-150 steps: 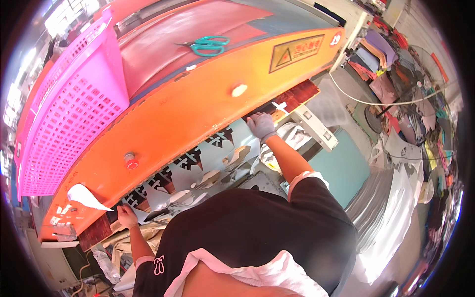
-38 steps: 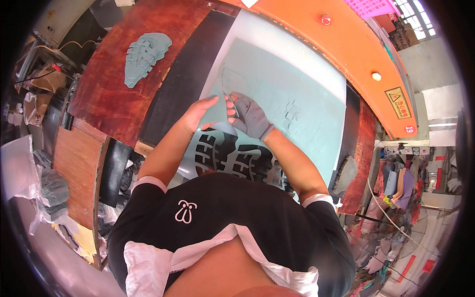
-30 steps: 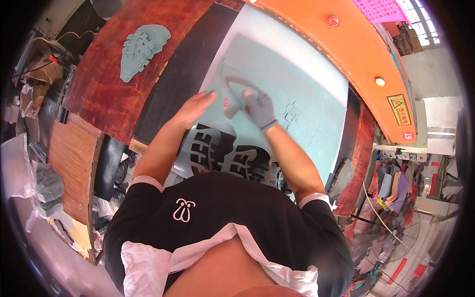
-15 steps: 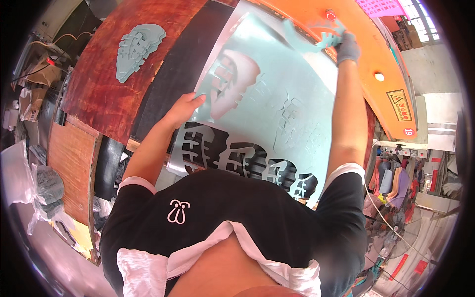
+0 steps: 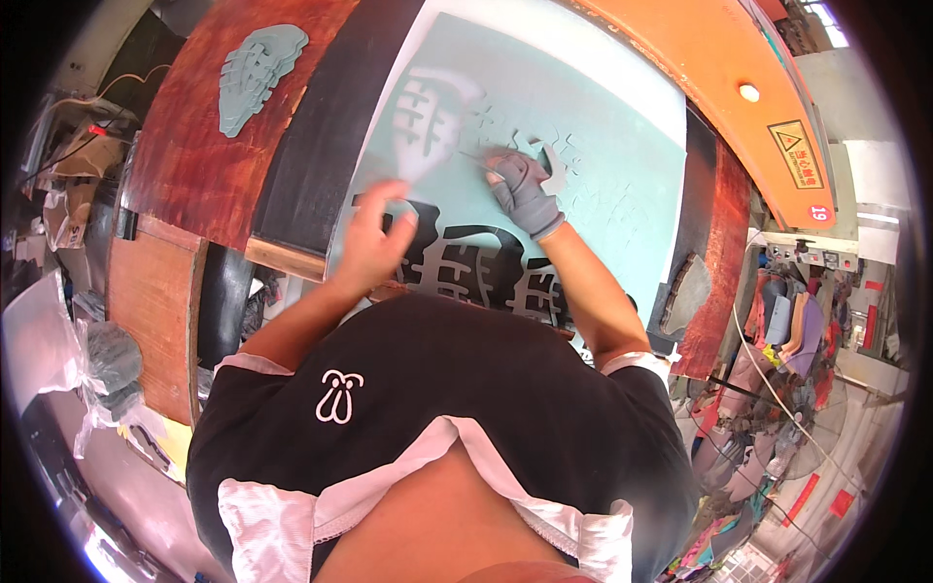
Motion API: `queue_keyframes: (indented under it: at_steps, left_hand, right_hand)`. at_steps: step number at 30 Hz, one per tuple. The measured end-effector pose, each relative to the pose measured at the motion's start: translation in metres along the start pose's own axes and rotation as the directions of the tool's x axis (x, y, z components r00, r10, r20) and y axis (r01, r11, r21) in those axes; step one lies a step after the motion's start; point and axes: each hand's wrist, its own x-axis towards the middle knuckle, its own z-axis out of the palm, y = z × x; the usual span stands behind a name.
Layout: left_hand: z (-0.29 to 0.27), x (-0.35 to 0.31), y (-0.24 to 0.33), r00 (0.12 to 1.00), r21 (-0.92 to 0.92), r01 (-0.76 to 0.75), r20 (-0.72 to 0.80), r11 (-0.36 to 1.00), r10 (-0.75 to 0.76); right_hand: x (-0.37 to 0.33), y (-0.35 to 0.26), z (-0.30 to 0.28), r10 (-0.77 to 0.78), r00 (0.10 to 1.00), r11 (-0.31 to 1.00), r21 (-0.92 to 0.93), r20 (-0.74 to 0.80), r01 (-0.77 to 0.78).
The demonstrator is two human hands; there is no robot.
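A pale teal sheet (image 5: 622, 165) lies in front of me, with thin cut lines across its right half. Along its near edge are lobed, slotted cutouts (image 5: 476, 257) through which black shows. My bare left hand (image 5: 377, 238) is over the sheet's near left part, thumb and fingers apart. My right hand (image 5: 525, 189), in a grey glove, has curled fingers over the middle of the sheet, their tips blurred. A teal cut piece (image 5: 552, 165) stands up from the sheet and sticks out past that hand. Beyond my left hand is a pale slotted shape (image 5: 425, 121), smeared by motion.
Slotted teal pieces (image 5: 258, 73) lie stacked on the reddish wooden table (image 5: 194, 165) at left. An orange machine beam (image 5: 719, 78) spans the far right. A grey flat piece (image 5: 688, 296) lies on the right side. A brown board (image 5: 151, 306) stands at lower left.
My right hand has come from the orange beam at the far right to the middle of the sheet. My left hand has moved slightly nearer to me. The view has shifted.
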Motion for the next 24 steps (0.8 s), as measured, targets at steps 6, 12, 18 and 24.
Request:
queue_keyframes:
  at_steps: [6, 12, 18, 24]
  left_hand:
    - [0.020, -0.015, -0.016, 0.443, -0.398, 0.896, 0.759, 0.199, -0.477]
    - [0.046, 0.027, -0.027, 0.453, -0.351, 0.877, 0.834, 0.329, -0.316]
    - [0.061, 0.043, -0.023, 0.589, -0.539, 0.801, 0.788, 0.260, -0.181]
    - [0.061, 0.043, -0.018, 0.618, -0.566, 0.786, 0.739, 0.249, -0.269]
  right_hand:
    - [0.002, 0.000, -0.007, 0.370, 0.928, 0.920, 0.152, -0.036, -0.361]
    - [-0.005, -0.013, -0.012, 0.523, 0.847, 0.800, 0.291, 0.093, -0.525]
    - [-0.019, -0.024, -0.015, -0.002, 0.999, 0.999, 0.046, 0.037, 0.000]
    - [-0.011, -0.012, -0.011, 0.162, 0.970, 0.959, 0.203, 0.180, -0.198]
